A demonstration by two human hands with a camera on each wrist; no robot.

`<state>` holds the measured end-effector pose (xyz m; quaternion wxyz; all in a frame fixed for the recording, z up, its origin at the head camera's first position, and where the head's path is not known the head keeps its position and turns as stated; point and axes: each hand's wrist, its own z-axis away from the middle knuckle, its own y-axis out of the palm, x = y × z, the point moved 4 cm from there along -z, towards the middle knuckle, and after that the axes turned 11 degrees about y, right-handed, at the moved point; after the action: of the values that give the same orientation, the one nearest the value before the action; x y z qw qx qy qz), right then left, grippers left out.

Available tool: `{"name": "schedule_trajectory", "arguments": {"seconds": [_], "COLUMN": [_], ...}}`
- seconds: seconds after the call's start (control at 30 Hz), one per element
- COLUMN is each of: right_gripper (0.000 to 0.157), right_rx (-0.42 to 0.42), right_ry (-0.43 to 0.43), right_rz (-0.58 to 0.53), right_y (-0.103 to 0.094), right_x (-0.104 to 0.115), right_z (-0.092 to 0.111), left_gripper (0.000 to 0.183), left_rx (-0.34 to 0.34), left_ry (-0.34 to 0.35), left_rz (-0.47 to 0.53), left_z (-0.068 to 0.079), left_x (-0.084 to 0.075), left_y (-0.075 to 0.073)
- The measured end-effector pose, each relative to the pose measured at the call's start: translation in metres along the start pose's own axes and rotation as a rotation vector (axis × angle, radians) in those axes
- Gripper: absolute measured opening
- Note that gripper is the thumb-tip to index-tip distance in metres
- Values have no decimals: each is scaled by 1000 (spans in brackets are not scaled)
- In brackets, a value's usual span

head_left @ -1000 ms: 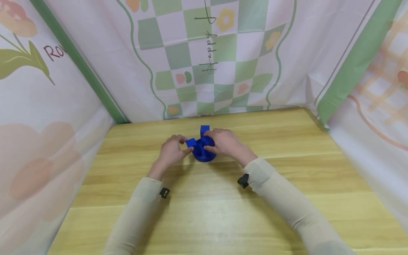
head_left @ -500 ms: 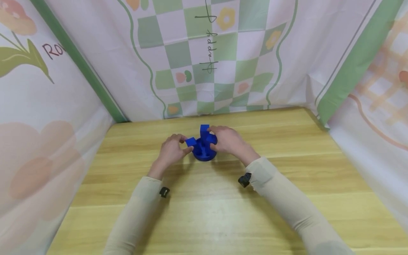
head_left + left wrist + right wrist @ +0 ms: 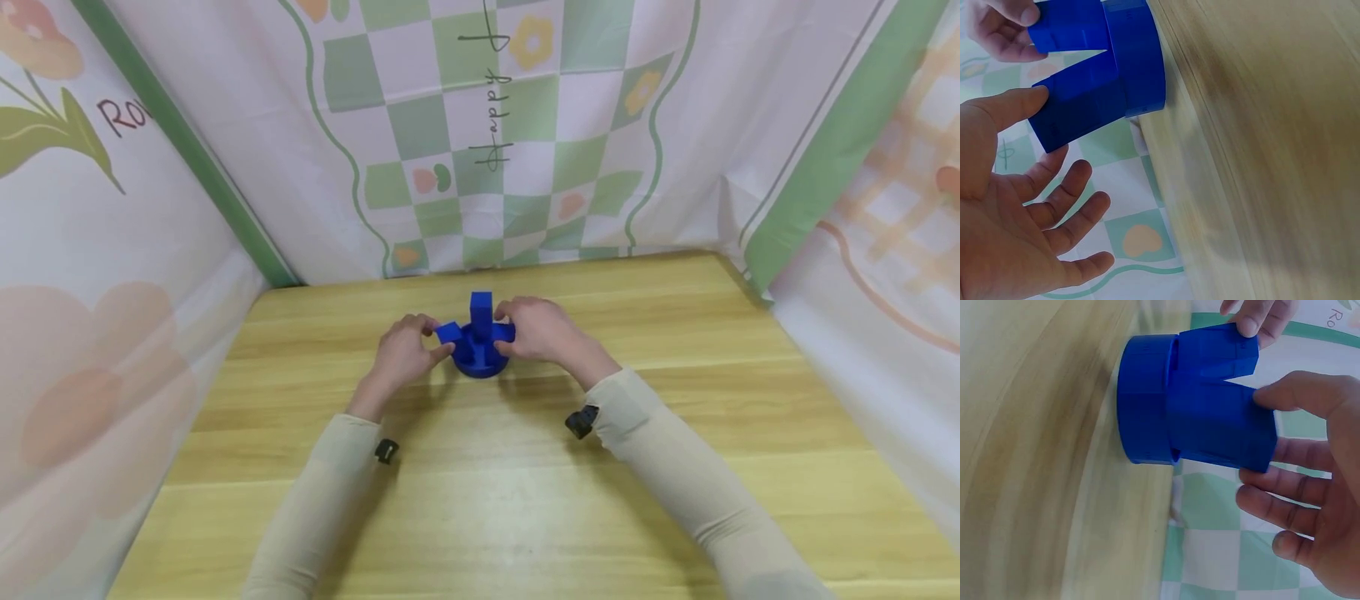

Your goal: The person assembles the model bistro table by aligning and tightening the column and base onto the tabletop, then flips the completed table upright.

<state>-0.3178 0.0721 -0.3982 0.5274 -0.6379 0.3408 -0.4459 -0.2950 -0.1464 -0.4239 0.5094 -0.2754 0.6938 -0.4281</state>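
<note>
A round blue base (image 3: 481,365) stands on the table with blue rectangular blocks rising from it. My left hand (image 3: 402,353) pinches the top of the left block (image 3: 448,332) between thumb and index finger; its other fingers are spread apart in the left wrist view. On the other side, my right hand (image 3: 546,330) holds the right block (image 3: 505,332) near its top, thumb on one face and fingertips on the opposite edge (image 3: 1222,422). Both held blocks lean outward from the base (image 3: 1145,399). A third block (image 3: 481,310) rises upright at the back, untouched by either hand.
The light wooden table (image 3: 480,492) reaches back to a hanging cloth (image 3: 420,133) with green and white checks. More printed cloth (image 3: 135,350) hangs along the left side and on the right. Small black devices (image 3: 581,422) sit at both wrists.
My right hand has shifted slightly to the right, away from the back block, and the right block now shows between its thumb and fingers. The left hand stays on the left block.
</note>
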Motion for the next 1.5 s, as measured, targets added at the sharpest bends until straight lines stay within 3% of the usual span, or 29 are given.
{"name": "schedule_trajectory", "arguments": {"seconds": [0.3,0.67,1.27,1.5], "right_gripper": [47,48,51,52], "right_rx": [2,-7,-22,22], "right_ry": [-64,-150,-148,-107], "right_rz": [91,103,130,26], "right_y": [2,-4,-4,-1], "right_x": [4,3,0,-4], "right_z": [5,9,8,8], "left_gripper": [50,51,50,50], "left_rx": [4,7,1,2], "left_ry": [-4,-10,-10,-4], "left_rz": [-3,-2,-10,-4], "left_z": [1,2,1,1], "left_x": [-1,-2,-2,-2], "left_y": [0,-2,-1,-1]}}
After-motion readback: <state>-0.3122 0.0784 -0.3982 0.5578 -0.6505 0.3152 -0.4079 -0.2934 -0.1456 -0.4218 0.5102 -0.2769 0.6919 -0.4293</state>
